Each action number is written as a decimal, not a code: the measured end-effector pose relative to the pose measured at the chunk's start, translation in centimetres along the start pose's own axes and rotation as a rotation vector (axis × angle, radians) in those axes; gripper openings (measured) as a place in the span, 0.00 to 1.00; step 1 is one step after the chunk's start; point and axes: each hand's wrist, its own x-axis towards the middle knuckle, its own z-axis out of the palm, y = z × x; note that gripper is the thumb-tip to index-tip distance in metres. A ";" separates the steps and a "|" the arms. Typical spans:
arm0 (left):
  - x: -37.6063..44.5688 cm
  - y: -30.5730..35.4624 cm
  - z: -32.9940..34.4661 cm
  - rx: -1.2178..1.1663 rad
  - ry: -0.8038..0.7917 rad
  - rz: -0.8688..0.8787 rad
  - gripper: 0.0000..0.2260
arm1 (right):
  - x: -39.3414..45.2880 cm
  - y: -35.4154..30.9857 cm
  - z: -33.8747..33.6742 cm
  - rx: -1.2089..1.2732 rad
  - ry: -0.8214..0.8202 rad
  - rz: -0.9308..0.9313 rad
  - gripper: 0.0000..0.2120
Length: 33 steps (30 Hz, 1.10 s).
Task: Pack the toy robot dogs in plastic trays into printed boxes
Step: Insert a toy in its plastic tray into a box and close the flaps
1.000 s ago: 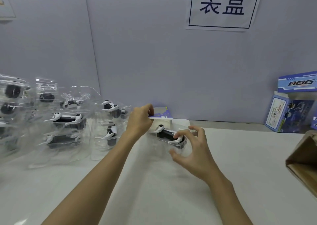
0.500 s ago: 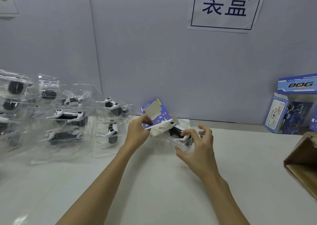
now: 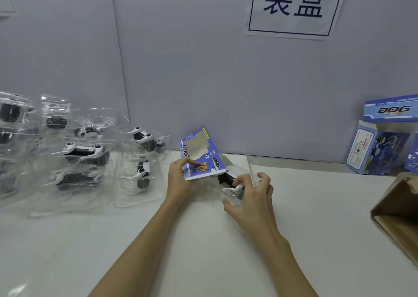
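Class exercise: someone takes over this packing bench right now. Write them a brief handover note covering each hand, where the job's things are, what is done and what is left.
Left hand grips the blue printed box, tilted up off the table.
Right hand holds the clear tray with a toy dog at the box's open end; not plainly inside yet.
Done: finished boxes stand far right.
Left: seat this tray, close the box, then pack the waiting trays on the left.

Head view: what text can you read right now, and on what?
"装盒": paper sign on the wall.
"DOG": box at far right.
"DOG", twice: blue box pinched by the left hand.
Side label of the box below: too small to read.
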 end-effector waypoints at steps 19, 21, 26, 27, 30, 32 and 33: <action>-0.9 1.3 -0.3 0.192 0.064 -0.043 0.19 | 0.2 -0.2 1.1 0.104 0.171 -0.068 0.23; -1.2 1.8 -0.4 0.175 0.090 -0.061 0.20 | 0.1 -0.4 1.3 0.085 0.183 -0.078 0.23; -2.5 2.9 -0.1 0.156 0.128 -0.025 0.19 | -0.4 -1.2 2.5 0.087 0.229 -0.001 0.23; -2.6 2.9 0.0 0.155 0.131 -0.022 0.19 | -0.4 -1.4 2.7 0.089 0.228 0.020 0.24; -2.8 2.7 0.2 0.163 0.142 -0.018 0.19 | -0.5 -1.4 3.0 0.079 0.239 0.054 0.24; -3.1 2.3 0.2 0.171 0.116 0.027 0.18 | -0.5 -1.4 3.2 0.069 0.250 0.067 0.25; -3.2 2.1 0.3 0.199 0.092 0.068 0.18 | -0.5 -1.3 3.2 0.062 0.239 0.072 0.25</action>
